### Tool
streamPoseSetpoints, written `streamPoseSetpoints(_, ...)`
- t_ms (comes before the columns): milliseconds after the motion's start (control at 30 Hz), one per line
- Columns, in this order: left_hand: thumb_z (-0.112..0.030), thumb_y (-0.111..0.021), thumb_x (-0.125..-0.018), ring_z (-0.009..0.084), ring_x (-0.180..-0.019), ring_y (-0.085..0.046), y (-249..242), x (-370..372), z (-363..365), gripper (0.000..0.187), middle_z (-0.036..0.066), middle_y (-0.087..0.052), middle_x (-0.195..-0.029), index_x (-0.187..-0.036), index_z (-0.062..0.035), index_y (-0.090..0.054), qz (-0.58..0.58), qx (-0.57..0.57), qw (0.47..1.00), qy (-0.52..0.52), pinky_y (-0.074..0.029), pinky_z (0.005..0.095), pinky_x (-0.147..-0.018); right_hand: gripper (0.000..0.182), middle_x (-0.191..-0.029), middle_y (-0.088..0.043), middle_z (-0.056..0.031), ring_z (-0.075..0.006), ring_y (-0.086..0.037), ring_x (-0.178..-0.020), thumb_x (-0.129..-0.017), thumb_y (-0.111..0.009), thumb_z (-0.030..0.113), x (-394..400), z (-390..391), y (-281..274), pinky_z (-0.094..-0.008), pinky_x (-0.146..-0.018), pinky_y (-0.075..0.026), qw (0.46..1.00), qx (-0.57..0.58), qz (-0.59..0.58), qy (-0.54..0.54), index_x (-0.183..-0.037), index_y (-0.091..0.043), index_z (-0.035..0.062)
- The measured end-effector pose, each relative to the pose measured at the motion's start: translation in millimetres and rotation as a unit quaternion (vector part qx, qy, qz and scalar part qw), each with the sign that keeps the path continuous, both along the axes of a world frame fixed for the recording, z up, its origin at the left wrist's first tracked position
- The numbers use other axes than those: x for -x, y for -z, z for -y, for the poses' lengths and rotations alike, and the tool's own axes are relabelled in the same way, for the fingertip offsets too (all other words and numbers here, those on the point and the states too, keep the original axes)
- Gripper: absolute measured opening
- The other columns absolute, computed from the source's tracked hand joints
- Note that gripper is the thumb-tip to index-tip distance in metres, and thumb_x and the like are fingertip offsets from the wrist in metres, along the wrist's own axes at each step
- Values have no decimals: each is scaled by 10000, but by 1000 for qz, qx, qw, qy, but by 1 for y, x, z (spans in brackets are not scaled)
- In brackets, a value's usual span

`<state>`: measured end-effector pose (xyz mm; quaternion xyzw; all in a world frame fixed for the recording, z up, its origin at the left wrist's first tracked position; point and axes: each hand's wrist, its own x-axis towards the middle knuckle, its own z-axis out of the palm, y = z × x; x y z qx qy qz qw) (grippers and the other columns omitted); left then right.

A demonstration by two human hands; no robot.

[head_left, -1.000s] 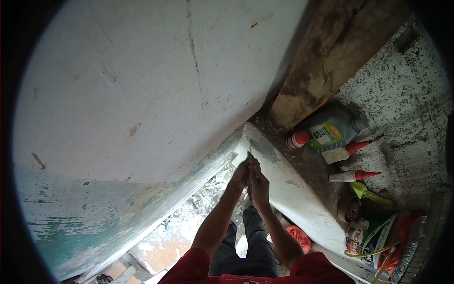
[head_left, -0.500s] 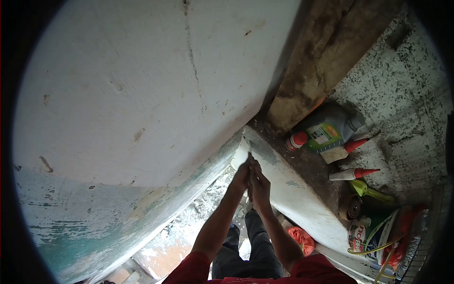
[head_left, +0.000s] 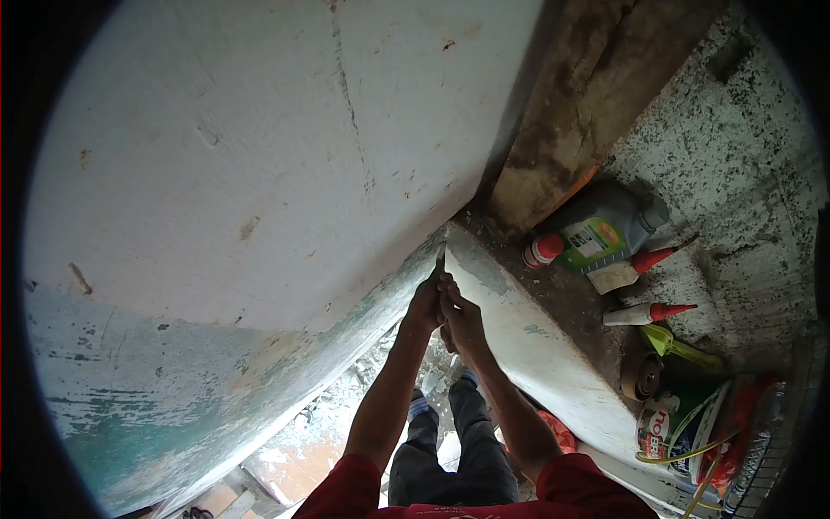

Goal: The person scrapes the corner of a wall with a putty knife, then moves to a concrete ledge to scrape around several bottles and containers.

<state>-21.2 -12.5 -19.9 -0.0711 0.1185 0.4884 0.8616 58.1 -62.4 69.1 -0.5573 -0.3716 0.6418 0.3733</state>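
Note:
My left hand and my right hand are together near the middle of the view, both closed around a slim hand tool. The tool's narrow tip points up into the corner between the large white wall and the low white ledge wall. Its handle is mostly hidden by my fingers, and its exact kind cannot be made out.
On the ledge at right are a grey bottle, a red-capped container, two red-nozzled tubes, a brown tape roll, a green tool and a bucket. Rubble lies on the floor; a red bag is beside the ledge wall.
Both hands and the tool have moved slightly up and left, toward the corner. The tool's tip is now plainer to see. The feet below have shifted a little in view.

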Motion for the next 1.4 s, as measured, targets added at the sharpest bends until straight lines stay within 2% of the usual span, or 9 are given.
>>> streamPoseSetpoints(200, -447, -311, -873, 113, -453, -430, -5, -49, 12, 411, -26, -380, -509, -617, -145, -420, 22, -49, 988, -143, -353, 251, -297, 243, -441, -383, 20, -50, -307, -280, -875, -438, 272, -56, -21, -17, -221, -259, -228, 980, 48, 104, -160, -1022, -514, 93)
streamPoseSetpoints(367, -468, -296, -870, 119, -485, -406, -8, -48, 13, 438, -31, -354, -521, -613, -130, -403, 69, -85, 994, -8, -362, 240, -362, 275, -476, -399, 6, -60, -347, -287, -890, -394, 204, -58, 12, 4, -220, -254, -258, 996, -48, 48, -66, -1107, -455, 45)
streamPoseSetpoints(667, -375, -322, -893, 77, -415, -308, 7, -64, 9, 383, -44, -317, -479, -599, -132, -366, 152, -29, 978, -138, -331, 213, -446, 314, -596, -514, -25, -56, -430, -396, -881, -425, 167, -55, 15, 36, -200, -389, -358, 941, -267, 207, -20, -1119, -461, -34)
streamPoseSetpoints(700, -353, -348, -888, 75, -420, -308, 10, -65, 15, 359, -47, -318, -481, -610, -127, -372, 24, -113, 985, -132, -334, 217, -446, 309, -598, -518, -23, -58, -434, -406, -881, -426, 160, -56, 20, 51, -200, -405, -364, 920, -329, 213, 10, -1113, -464, -39)
streamPoseSetpoints(800, -442, -327, -875, 81, -433, -346, 11, -75, 38, 419, -35, -343, -485, -616, -118, -389, 13, 51, 998, -42, -379, 207, -474, 266, -653, -515, -26, -67, -453, -484, -877, -433, 130, -58, 29, 66, -199, -438, -366, 928, -315, 191, 54, -1088, -496, -17)
streamPoseSetpoints(900, -453, -337, -865, 108, -463, -415, 15, -73, 32, 415, -23, -388, -499, -625, -125, -424, -74, 28, 997, -26, -405, 226, -472, 251, -692, -553, -40, -39, -502, -558, -866, -456, 124, -64, 35, 41, -163, -494, -382, 994, -49, 87, 48, -1068, -519, -12)
streamPoseSetpoints(1067, -450, -354, -858, 142, -506, -479, 24, -46, 19, 404, -8, -443, -525, -638, -128, -461, -3, -72, 997, 26, -445, 264, -477, 236, -562, -462, 9, -20, -370, -360, -877, -438, 154, -52, 20, 43, -177, -326, -282, 995, -71, 70, 15, -1057, -515, 21)
streamPoseSetpoints(1133, -504, -356, -836, 122, -474, -472, 20, -66, 27, 446, 3, -441, -512, -592, -137, -425, -90, 55, 994, -30, -342, 223, -305, 231, -565, -457, 9, -23, -370, -367, -878, -433, 151, -53, 33, 42, -185, -330, -287, 992, -90, 82, 40, -1048, -513, 15)
streamPoseSetpoints(1400, -498, -387, -823, 121, -499, -476, 21, -54, 21, 419, -4, -436, -510, -641, -124, -435, -81, 53, 995, -21, -430, 239, -437, 259, -564, -442, 20, -16, -373, -407, -884, -420, 150, -46, 30, 45, -181, -365, -291, 988, -103, 113, 31, -1099, -499, 30)
